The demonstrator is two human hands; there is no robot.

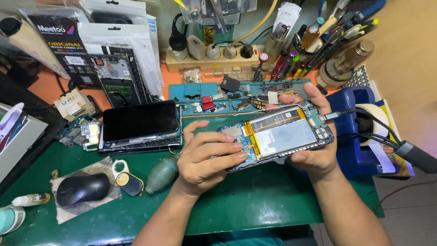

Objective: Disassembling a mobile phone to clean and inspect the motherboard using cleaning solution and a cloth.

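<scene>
With its back cover off and battery facing up, the opened phone (277,135) is held above the green worktop (255,200) near its right edge, tilted for viewing. The right hand (314,155) grips the cabled end, fingers clasped around it; a charging cable (364,114) is plugged there. The left hand (205,157) steadies the other end, fingers (218,146) pressed on the board. A stack of phones (141,125) lies well apart to the left.

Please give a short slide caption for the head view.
Both hands, left hand and right hand, hold an opened phone above the green mat.
</scene>
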